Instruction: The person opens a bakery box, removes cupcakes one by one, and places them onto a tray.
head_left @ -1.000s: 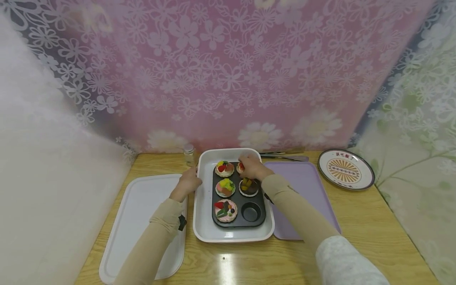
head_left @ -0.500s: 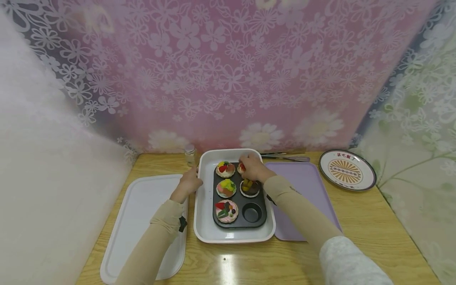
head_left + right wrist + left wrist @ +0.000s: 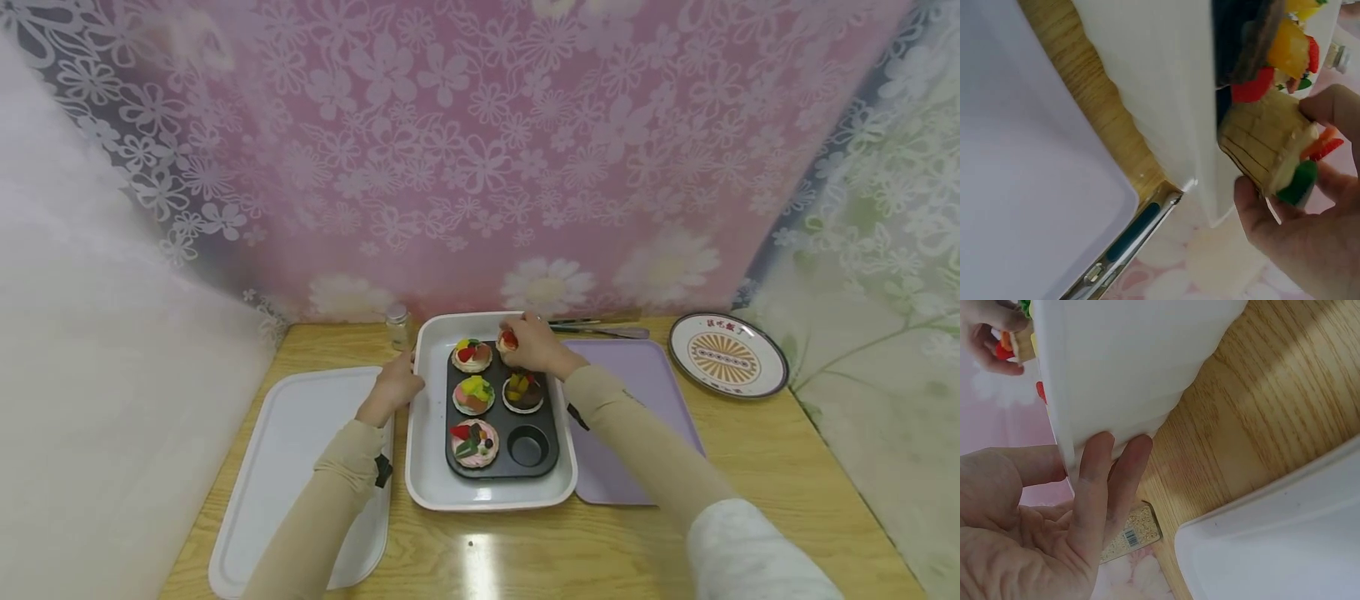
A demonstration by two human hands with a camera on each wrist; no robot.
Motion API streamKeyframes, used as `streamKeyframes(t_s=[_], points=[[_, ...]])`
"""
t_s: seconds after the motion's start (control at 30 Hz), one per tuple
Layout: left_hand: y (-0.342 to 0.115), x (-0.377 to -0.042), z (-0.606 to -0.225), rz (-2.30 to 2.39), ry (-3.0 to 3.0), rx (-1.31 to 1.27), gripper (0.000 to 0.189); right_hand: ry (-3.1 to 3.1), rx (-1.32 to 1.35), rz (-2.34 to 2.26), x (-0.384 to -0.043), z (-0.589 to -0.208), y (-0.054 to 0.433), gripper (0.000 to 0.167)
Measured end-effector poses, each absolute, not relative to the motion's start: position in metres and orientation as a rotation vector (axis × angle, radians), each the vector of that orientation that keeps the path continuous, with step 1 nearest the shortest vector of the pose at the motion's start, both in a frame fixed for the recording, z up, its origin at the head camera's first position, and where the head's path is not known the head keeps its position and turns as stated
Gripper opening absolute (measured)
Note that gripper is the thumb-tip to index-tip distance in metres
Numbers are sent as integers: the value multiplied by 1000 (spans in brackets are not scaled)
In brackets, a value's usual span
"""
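A black muffin pan (image 3: 502,458) lies inside a deep white tray (image 3: 427,492). My right hand (image 3: 534,346) pinches a fruit tart (image 3: 1263,134) over the pan's far right cup; the pale crust shows at its side, with red and green toppings. Thumb and fingers grip its rim from opposite sides. My left hand (image 3: 397,385) holds the tray's left rim, its fingers (image 3: 1094,462) against the outer wall. Other tarts sit in the cups: a chocolate tart (image 3: 522,393), a pink tart (image 3: 476,443), a yellow-topped tart (image 3: 474,395) and a strawberry-topped tart (image 3: 472,356). The near right cup (image 3: 528,446) holds nothing.
A flat white tray (image 3: 300,467) lies at the left, a purple tray (image 3: 637,383) at the right. A decorated plate (image 3: 727,356) stands far right. Behind are a small glass jar (image 3: 398,327) and long thin utensils (image 3: 607,332) beside the floral backdrop.
My right hand has risen slightly and turned, and the tart between its fingers has come up with it. The left hand stays on the tray's rim.
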State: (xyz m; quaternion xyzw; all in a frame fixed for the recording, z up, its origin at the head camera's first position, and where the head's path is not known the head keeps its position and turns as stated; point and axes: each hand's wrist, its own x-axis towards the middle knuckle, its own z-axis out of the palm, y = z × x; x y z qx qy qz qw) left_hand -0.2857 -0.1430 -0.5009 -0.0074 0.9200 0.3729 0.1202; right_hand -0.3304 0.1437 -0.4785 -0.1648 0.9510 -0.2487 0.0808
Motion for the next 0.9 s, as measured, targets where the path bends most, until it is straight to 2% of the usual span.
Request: streamKeyframes(t_s=[0.33,0.63,0.9], points=[[-147,-286,-503,1141,2661,-18,61,2967,-400,-980,-327,-453,165,75],[-149,-287,-503,1104,2670,4,60,3028,-391,-1042,-323,-442,195,72],[-145,-285,-503,1096,2670,-1,61,3082,-315,-1018,-317,-450,215,67]])
